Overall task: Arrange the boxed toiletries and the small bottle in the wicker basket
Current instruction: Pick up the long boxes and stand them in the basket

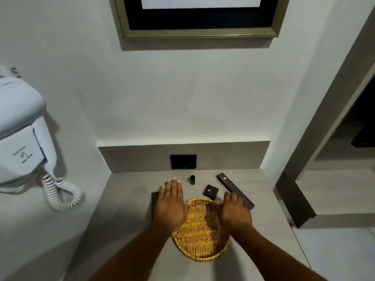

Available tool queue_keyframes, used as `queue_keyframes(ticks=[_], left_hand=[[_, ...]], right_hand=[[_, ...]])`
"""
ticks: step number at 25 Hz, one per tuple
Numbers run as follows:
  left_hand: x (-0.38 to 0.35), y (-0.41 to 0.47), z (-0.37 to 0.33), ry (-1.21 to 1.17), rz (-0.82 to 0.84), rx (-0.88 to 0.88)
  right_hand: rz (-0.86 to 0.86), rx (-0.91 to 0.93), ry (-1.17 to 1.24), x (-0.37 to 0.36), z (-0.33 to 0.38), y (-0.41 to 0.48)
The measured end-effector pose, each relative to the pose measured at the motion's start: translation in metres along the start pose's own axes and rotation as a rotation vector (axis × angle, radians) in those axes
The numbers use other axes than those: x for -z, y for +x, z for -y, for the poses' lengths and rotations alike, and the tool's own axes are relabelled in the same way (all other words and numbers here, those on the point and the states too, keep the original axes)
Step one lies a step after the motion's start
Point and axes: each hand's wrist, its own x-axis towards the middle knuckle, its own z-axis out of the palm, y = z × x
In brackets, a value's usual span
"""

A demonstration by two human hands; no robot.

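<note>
A round golden wicker basket [201, 230] sits empty on the grey counter [129, 220] between two flat, open hands, the left hand [171, 205] and right hand [235, 211], neither gripping anything. Beyond the fingertips stand a small green bottle [192, 180], a square dark-brown box [210, 191] and a long dark-brown box [233, 188]; another dark box [155, 201] lies partly under the left hand.

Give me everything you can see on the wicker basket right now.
The wicker basket is round and shallow, woven from golden-yellow cane with a low raised rim. It sits flat on the grey counter, near its front edge, and looks empty. The left hand lies open over its left rim, the right hand over its right rim; neither visibly grips it. The boxes and small green bottle lie outside it, behind.
</note>
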Motion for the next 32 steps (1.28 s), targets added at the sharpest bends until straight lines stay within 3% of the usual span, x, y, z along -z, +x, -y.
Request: queue_keyframes(ticks=[3,9,17,22,32], left_hand=[[-0.022,-0.016,-0.006,-0.018,0.112,0.130],[-0.027,-0.024,-0.011,-0.066,0.267,0.076],[-0.038,-0.028,-0.005,-0.129,0.232,0.102],[-0.035,-0.006,0.017,-0.175,0.051,0.168],[-0.058,0.025,0.048,-0.346,0.217,0.446]], right_hand=[[0.127,-0.165,-0.001,-0.010,-0.012,-0.009],[0.242,-0.192,0.085,-0.025,-0.012,-0.006],[0.262,-0.168,0.105,-0.026,-0.009,0.002],[0.057,-0.072,-0.079,-0.008,-0.023,0.016],[0.145,-0.141,0.050,0.000,-0.027,0.078]])
